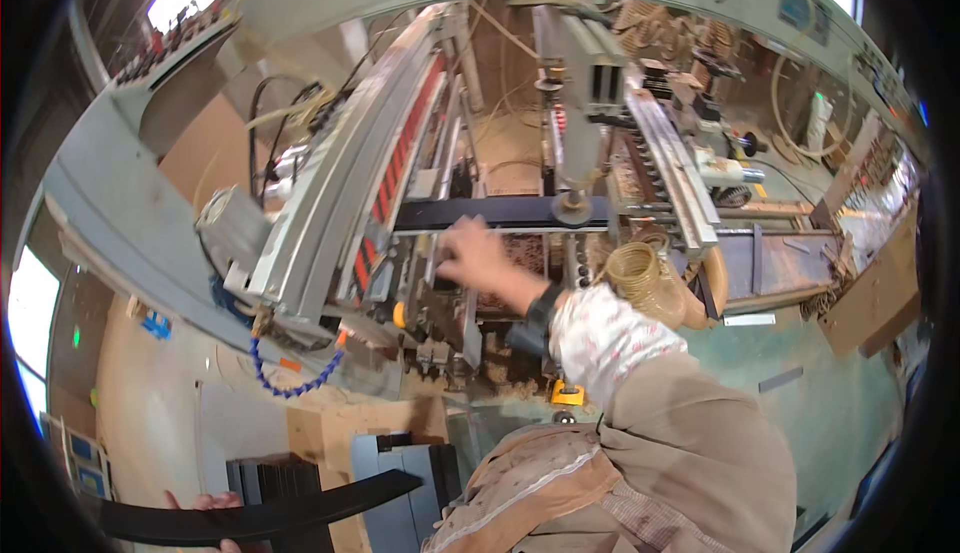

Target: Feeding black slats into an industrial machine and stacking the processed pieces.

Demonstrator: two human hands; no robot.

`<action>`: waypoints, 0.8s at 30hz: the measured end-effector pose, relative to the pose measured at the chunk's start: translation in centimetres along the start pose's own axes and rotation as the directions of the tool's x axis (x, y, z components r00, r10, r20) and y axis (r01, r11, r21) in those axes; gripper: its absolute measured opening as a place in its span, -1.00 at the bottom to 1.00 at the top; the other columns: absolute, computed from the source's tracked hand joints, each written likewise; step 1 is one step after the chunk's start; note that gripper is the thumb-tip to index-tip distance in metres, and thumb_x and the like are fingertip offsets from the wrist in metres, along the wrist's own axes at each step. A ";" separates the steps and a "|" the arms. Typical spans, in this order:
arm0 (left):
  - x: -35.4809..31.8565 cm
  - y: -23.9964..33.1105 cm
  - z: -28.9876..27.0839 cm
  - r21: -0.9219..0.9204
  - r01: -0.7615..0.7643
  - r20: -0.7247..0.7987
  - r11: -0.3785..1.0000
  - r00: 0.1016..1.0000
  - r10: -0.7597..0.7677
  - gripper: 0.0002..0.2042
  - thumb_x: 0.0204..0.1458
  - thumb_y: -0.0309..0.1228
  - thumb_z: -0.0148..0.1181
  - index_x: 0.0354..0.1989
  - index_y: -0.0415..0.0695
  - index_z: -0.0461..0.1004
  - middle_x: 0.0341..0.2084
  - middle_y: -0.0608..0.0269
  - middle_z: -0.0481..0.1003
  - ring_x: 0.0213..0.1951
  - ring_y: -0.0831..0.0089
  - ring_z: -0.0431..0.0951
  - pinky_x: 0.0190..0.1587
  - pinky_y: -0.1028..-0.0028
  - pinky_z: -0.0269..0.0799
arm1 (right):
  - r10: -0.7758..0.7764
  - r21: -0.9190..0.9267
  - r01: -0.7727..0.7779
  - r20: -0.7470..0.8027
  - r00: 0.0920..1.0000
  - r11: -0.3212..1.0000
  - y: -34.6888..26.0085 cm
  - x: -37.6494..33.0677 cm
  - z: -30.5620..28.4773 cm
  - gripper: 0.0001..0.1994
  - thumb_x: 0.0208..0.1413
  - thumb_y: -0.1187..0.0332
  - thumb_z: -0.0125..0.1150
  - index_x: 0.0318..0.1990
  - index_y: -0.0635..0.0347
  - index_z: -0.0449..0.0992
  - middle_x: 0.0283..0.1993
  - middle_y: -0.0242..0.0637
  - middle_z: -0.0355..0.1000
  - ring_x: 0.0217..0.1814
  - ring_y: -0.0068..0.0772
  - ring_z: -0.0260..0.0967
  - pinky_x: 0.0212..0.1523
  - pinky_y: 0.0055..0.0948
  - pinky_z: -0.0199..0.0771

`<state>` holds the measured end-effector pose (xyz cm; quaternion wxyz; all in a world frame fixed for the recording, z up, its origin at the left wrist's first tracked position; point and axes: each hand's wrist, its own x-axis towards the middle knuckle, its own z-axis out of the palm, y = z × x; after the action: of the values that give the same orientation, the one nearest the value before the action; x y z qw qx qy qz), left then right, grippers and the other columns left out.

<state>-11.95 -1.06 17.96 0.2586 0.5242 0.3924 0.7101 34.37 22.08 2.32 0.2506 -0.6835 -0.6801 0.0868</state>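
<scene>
Your L hand (212, 501) is wrapped round a black strip (330, 506), off to lower left, clear of the machine (330, 168); your R hand (480, 259), fingers loosely bent, apparently w/ nothing in it, is by a dark board (470, 214) lying across the machine. Prob. 1 pc's loaded; can't tell if either's finished.

On my right: loose khaki cloth sleeve (710, 433), white fabric cuff with small reddish print (612, 338), broad black wristband (546, 310). My front: brown cloth (580, 483) with pale edging (540, 490), brown-checked fabric (650, 515) beside it.
</scene>
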 end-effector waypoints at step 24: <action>-10.8 -13.9 11.6 0.035 0.665 0.205 0.746 0.726 -0.656 -0.67 0.13 -0.34 0.16 0.02 -0.19 0.34 -0.25 0.17 0.52 -0.18 0.39 0.54 -0.14 0.37 0.49 | -0.505 0.700 0.232 0.210 0.837 0.675 -2.8 -15.8 -8.5 -0.29 -0.14 0.07 0.38 0.21 0.12 0.32 0.10 -0.05 0.37 0.10 -0.07 0.35 0.08 -0.31 0.34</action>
<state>1.82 1.58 2.26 0.5438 0.4149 0.5097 0.5218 34.87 4.64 7.38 0.3441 -0.3667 -0.7682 0.3962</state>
